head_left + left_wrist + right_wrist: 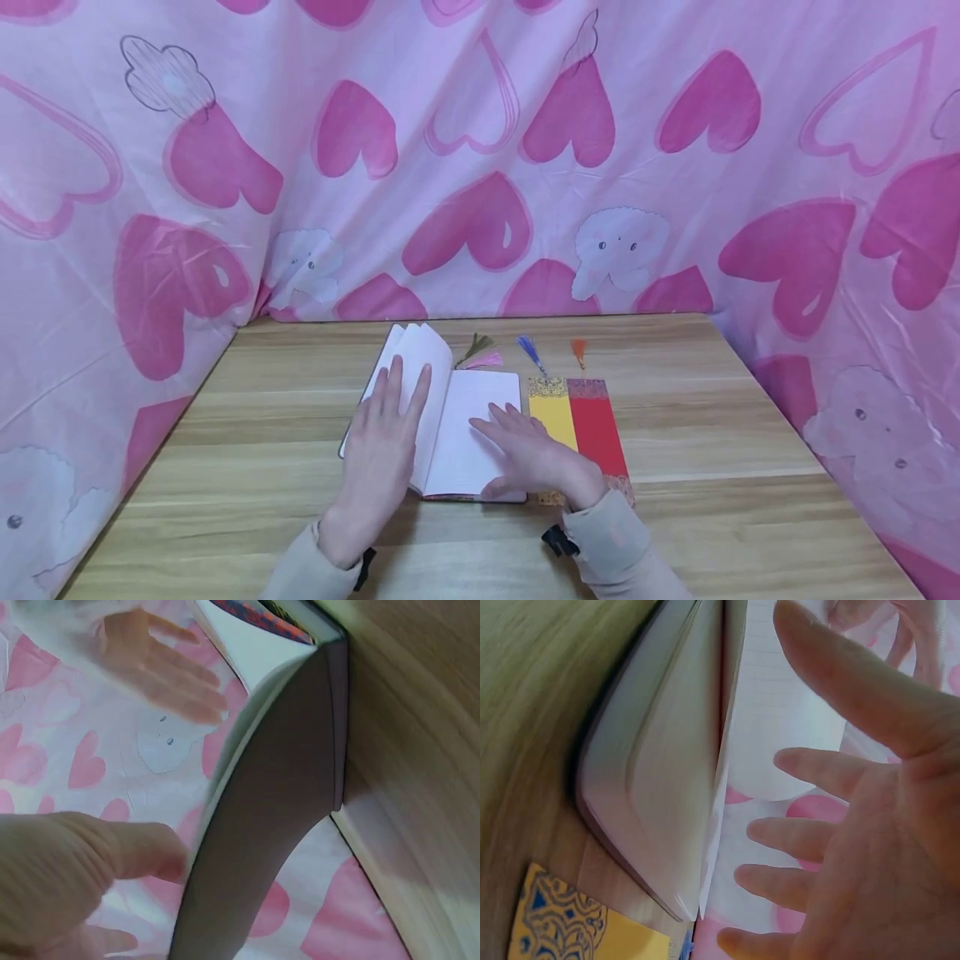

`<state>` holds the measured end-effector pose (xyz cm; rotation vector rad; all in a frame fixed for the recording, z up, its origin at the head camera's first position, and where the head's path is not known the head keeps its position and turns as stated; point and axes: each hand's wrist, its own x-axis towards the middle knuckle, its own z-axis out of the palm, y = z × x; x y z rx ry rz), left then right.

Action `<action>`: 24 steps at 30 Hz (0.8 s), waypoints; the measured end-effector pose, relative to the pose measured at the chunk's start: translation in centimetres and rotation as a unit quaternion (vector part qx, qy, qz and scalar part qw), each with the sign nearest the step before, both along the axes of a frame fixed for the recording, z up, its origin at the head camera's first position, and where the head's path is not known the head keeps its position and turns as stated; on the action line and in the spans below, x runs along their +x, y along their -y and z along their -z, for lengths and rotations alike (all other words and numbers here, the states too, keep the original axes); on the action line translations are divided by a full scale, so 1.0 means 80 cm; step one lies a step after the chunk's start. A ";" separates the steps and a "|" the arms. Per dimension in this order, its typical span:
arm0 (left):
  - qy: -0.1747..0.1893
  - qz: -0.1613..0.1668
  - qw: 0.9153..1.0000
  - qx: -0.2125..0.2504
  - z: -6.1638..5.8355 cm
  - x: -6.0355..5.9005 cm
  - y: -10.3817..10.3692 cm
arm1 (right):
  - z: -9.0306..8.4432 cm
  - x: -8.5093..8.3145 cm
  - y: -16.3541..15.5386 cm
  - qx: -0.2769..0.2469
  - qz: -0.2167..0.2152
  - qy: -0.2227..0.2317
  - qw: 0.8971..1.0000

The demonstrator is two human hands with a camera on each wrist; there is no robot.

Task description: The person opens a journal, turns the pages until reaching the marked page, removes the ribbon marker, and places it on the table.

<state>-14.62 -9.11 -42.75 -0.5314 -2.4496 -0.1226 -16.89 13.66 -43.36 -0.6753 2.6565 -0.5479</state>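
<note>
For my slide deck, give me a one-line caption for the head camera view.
Both hands rest flat on an open notebook beside yellow and red bookmarks.

Spread right hand (870,847) beside notebook (660,787)

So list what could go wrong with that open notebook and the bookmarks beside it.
The left hand only lies flat on the curling left pages, so they might spring back over. The right hand overlaps the yellow bookmark beside the notebook, so it could nudge that one or the red bookmark.
</note>
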 end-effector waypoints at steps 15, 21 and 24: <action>0.145 0.073 0.979 -0.120 0.013 0.004 0.001 | 0.004 0.000 0.000 0.035 0.000 0.042 0.999; 0.179 0.074 0.976 -0.104 0.019 0.007 -0.002 | 0.005 0.001 -0.003 0.028 0.016 0.069 0.997; 0.174 0.064 0.976 -0.111 0.018 0.007 -0.003 | 0.004 -0.001 -0.002 0.035 0.011 0.060 0.998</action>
